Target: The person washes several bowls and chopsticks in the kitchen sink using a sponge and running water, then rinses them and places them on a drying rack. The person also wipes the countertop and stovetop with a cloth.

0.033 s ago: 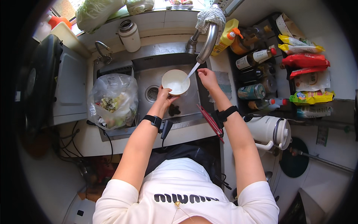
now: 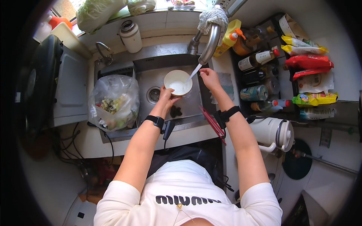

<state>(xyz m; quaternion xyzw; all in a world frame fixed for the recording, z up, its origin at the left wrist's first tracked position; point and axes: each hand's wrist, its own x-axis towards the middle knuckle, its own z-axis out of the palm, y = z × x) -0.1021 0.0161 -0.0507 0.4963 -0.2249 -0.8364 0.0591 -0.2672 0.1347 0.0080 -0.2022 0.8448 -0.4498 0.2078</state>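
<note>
My left hand (image 2: 167,96) grips the near-left rim of a white bowl (image 2: 174,78), thumb over the edge and fingers underneath. Water runs from the curved metal faucet (image 2: 212,45) into the bowl, which has water in it. Just right of the stream, my right hand (image 2: 210,79) hovers with its fingers curled in, and no object shows in it. Beneath the bowl lies the metal sink (image 2: 145,81), with a round drain (image 2: 153,95) at left and a dark clump (image 2: 175,111) on its floor.
A clear plastic bag of food scraps (image 2: 113,103) sits at the sink's left. Red chopsticks (image 2: 212,122) lie across the front right edge. Bottles (image 2: 257,60) and a white kettle (image 2: 269,132) stand at right. A white flask (image 2: 131,37) is behind; a second tap (image 2: 105,54) rises at left.
</note>
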